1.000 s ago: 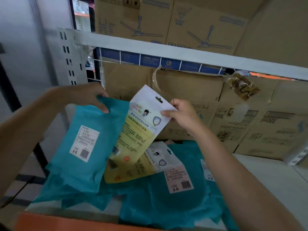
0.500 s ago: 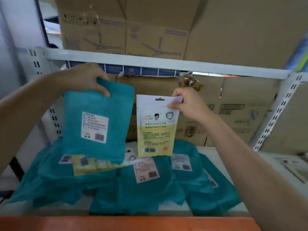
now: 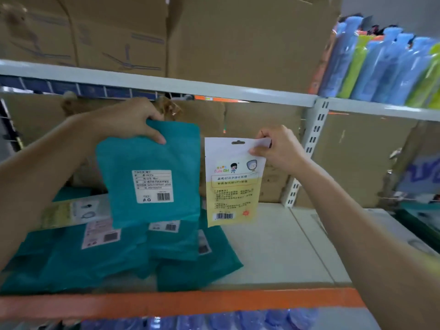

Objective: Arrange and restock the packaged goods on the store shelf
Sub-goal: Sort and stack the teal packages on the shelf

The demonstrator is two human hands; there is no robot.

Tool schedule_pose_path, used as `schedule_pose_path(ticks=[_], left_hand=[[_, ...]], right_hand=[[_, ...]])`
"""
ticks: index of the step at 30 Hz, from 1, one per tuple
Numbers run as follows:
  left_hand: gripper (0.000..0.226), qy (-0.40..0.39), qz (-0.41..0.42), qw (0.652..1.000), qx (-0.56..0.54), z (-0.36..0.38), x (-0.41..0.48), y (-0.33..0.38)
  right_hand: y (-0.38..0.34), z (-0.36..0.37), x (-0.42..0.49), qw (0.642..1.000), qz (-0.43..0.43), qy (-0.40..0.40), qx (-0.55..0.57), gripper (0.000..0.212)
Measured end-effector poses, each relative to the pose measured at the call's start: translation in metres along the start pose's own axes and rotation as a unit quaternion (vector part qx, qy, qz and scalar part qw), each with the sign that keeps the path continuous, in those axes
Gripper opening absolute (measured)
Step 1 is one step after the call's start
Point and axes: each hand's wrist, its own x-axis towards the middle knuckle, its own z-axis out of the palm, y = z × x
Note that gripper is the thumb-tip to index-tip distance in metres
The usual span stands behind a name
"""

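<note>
Two hands are showing, the left hand (image 3: pixel 128 122) and the right hand (image 3: pixel 278 148), and each is holding one packet: one teal packet (image 3: pixel 154 182) in the left, one yellow-and-white packet (image 3: pixel 232 184) in the right. Below the left hand a second yellow-and-white packet (image 3: pixel 69 211) is lying against a pile of teal packets (image 3: pixel 119 258); three white labels are showing there, so at least three, with overlap hiding the exact count. Above both hands three cardboard cartons (image 3: pixel 238 39) are sitting.
</note>
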Motion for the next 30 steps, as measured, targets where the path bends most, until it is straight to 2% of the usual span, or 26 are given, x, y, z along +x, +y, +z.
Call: schedule_pose_path(ticks=[5,8,14,19,24,27,30], left_hand=[[0.019,-0.027,0.012,0.999,-0.011,0.028,0.029,0.050],[0.019,-0.026,0.031,0.999,-0.020,0.038,0.049,0.067],[0.009,-0.041,0.056,0.997,-0.025,0.061,0.086,0.101],[0.008,-0.054,0.076,0.995,-0.044,0.080,0.108,0.144],[0.012,-0.048,0.091,0.995,-0.014,0.102,0.132,0.207],[0.007,-0.055,0.088,0.994,-0.025,0.122,0.147,0.252],[0.010,-0.051,0.075,0.995,-0.047,0.141,0.163,0.298]], right_hand=[[0.050,-0.040,-0.018,0.999,0.029,0.016,-0.010,0.026],[0.071,-0.058,-0.023,0.998,0.052,0.027,-0.032,0.035],[0.104,-0.086,-0.040,0.992,0.088,0.035,-0.086,0.028],[0.137,-0.118,-0.055,0.988,0.102,0.061,-0.101,0.038],[0.190,-0.161,-0.071,0.988,0.094,0.069,-0.099,0.040],[0.230,-0.193,-0.084,0.988,0.096,0.062,-0.101,0.040],[0.275,-0.223,-0.097,0.990,0.085,0.055,-0.100,0.032]])
